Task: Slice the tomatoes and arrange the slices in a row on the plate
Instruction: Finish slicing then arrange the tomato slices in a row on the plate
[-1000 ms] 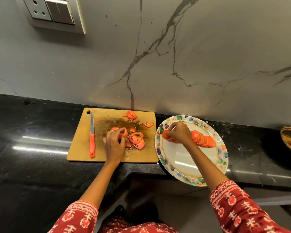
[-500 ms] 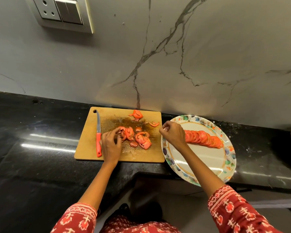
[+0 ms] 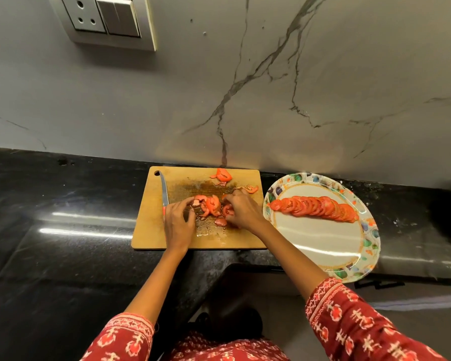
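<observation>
On the wooden cutting board (image 3: 151, 230) at the table's back edge, left hand (image 3: 179, 225) and right hand (image 3: 241, 212) each pinch loose tomato slices (image 3: 211, 204). Overlapping row of slices (image 3: 315, 208) lies across the plate (image 3: 349, 256), beside the board toward the right edge. Knife (image 3: 164, 190) rests along the board's left side.

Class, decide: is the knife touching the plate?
Apart. The head view shows the knife on the cutting board's left side, the plate on the counter right of the board.
</observation>
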